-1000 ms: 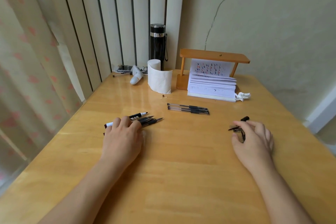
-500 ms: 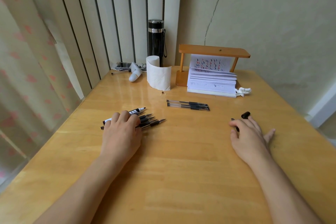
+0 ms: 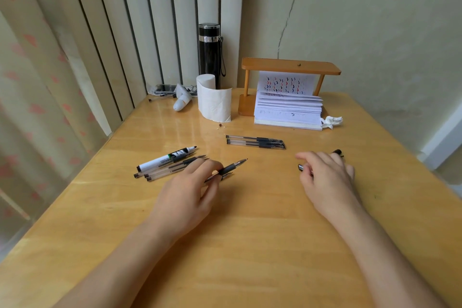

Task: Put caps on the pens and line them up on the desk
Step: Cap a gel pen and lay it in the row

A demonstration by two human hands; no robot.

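Pens are what your hands are busy with: your left hand [image 3: 186, 196] pinches one uncapped gel pen [image 3: 228, 168] by its black grip, tip aimed up and right, just off the wooden desk [image 3: 250, 245]. Your right hand [image 3: 327, 177] curls over a black cap [image 3: 300, 167]; you cannot tell how firmly it grips. Left of your left hand lie more uncapped pens [image 3: 170, 170] beside a white marker [image 3: 166, 159]. Farther back, two capped pens [image 3: 255, 142] rest side by side.

Bare desk [image 3: 250, 245] near the body; capped pens [image 3: 255, 142], tissue roll [image 3: 215, 102], paper stack [image 3: 287, 110] crowding the far edge.
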